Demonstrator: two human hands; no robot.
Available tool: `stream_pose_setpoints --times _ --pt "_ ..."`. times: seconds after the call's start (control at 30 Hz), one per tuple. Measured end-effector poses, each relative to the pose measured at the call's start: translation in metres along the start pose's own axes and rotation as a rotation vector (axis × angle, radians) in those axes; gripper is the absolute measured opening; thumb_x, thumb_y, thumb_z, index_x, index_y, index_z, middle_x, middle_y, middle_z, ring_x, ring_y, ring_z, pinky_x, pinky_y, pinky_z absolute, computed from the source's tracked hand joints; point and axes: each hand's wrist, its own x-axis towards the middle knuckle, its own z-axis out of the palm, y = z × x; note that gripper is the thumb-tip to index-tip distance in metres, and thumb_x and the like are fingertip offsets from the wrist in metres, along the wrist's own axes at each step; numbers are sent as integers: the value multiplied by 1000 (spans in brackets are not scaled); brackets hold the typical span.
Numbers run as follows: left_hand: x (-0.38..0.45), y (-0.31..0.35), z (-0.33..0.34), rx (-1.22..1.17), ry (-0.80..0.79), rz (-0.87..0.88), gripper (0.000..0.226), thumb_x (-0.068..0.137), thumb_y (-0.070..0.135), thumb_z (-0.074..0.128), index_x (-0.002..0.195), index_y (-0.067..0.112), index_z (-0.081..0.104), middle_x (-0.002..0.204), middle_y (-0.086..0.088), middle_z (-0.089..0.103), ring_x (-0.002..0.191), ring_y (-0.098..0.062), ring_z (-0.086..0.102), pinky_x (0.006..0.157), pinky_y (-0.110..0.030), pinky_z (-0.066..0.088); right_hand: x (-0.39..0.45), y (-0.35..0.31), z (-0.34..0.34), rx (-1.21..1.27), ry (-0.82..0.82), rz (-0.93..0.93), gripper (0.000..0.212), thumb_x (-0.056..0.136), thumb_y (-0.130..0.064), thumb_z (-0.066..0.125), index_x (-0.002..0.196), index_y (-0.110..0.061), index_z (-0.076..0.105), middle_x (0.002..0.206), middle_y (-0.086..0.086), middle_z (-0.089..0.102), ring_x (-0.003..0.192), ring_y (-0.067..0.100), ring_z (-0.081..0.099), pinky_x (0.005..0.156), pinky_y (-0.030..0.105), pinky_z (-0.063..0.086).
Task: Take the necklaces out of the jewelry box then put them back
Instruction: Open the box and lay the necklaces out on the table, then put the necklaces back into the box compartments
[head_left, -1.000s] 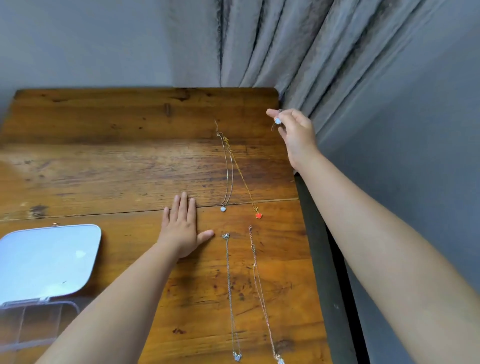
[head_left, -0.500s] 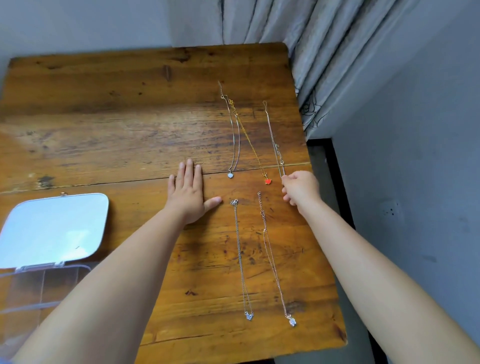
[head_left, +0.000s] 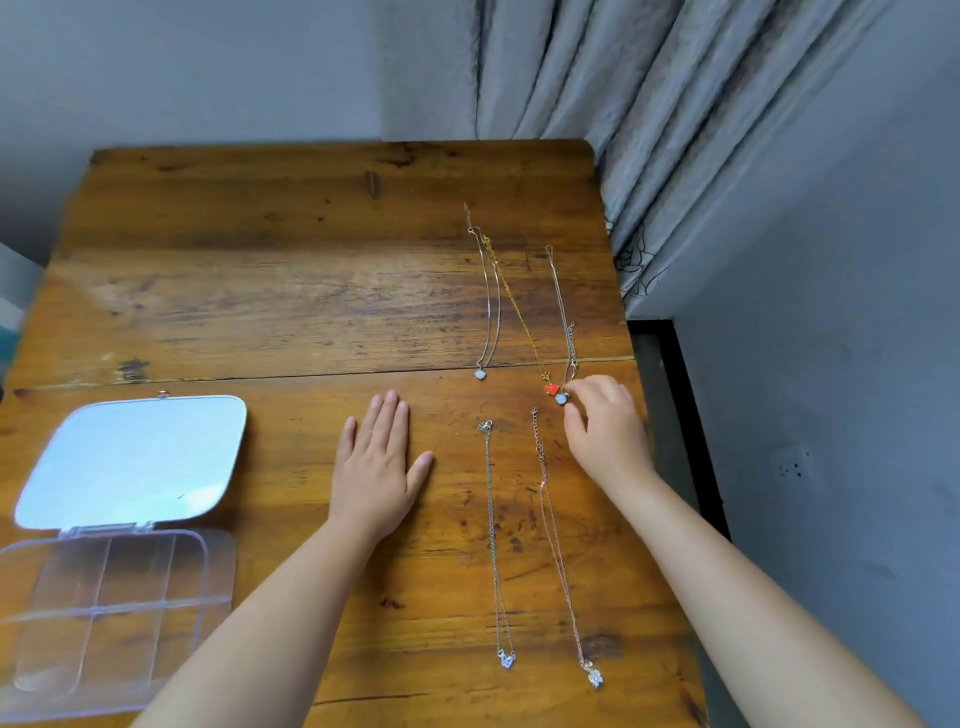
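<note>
table: your wooden top carries everything; most of its left and far parts lie bare.
jewelry box: clear and divided, at your near left corner with its mirrored lid swung flat open behind it. the compartments you can see look empty, so i judge the taking-out half done or nearly so.
left hand: spread flat, palm down on the wood, fingers together and thumb out, holding nothing, well apart from the box and just left of the necklaces.
right hand: your fingertips are closed on or right at the pale pendant; whether you still grip it i cannot tell for sure.
necklaces, far row: silver chain with pale pendant, gold chain with red heart, and the third chain ending at your right fingertips, its pendant touching or just beside the red heart.
necklaces, near row: silver chain with butterfly pendant and rose chain with cluster pendant, lying straight, side by side, apart from each other.
done: five necklaces out and laid in rows, as far as you can see here.
left: release the fifth, then return all five to the box; none is back yet.
</note>
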Motion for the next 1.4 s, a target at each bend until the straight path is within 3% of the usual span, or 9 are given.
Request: stream_pose_setpoints --times 0.1,0.37,0.5,0.6,0.9,1.07,1.2,1.3,1.4 --pt "-3 -2 4 -10 6 -17 91 73 58 -2 148 10 16 159 -5 11 147 -19 5 117 -37 -2 -7 8 8 -110 -48 -245 19 76 6 60 92 3 70 102 19 69 99 37 62 82 50 52" --pt "-7 -2 -1 -11 -46 -26 92 73 58 -2 148 9 18 159 -7 13 148 -21 7 119 -42 6 -15 33 -11 -179 -50 -281 13 72 5 61 76 2 72 90 16 73 93 34 67 82 51 51" --pt "4 8 -10 4 96 -17 60 83 45 46 124 2 57 128 -21 59 118 -40 55 94 -48 47 0 28 -18 -149 -30 -178 20 77 -8 69 95 0 69 95 16 70 94 34 62 78 45 54" --pt "25 27 -26 -96 174 48 42 76 21 73 112 2 64 104 -22 67 95 -42 63 69 -44 56 12 16 -17 -159 -113 7 36 84 -18 63 116 -3 59 110 15 62 106 31 54 85 39 48" --pt "70 83 -38 -22 66 0 26 93 7 47 116 8 59 117 -12 54 114 -29 46 67 -33 36 12 6 -12 -225 -145 65 22 89 1 45 97 2 66 99 16 64 93 28 57 76 34 50" --pt "64 87 -47 22 14 -81 27 86 -8 46 112 -2 50 115 -22 59 108 -38 52 80 -43 47 3 5 -12 -300 -142 188 11 88 -4 51 97 -3 58 98 14 61 83 26 57 68 31 49" --pt "50 72 -49 -120 -59 -227 22 91 0 41 105 -3 58 113 -23 63 106 -38 57 82 -40 48 -11 11 -17 -287 -146 292 14 88 -8 51 98 -2 60 103 15 59 84 29 60 59 26 45" --pt "27 46 -56 -344 10 -216 24 92 4 47 102 -2 67 104 -24 69 100 -38 61 82 -36 49 -23 18 -24 -173 -111 364 18 83 -7 53 66 -9 53 88 12 51 70 25 49 46 19 26" --pt "-6 21 -72 -706 32 -155 19 95 5 48 91 8 66 82 -16 68 83 -31 64 78 -37 53 -40 8 -30 41 -84 332 24 81 -6 56 59 -10 49 75 6 53 70 21 50 50 21 32"
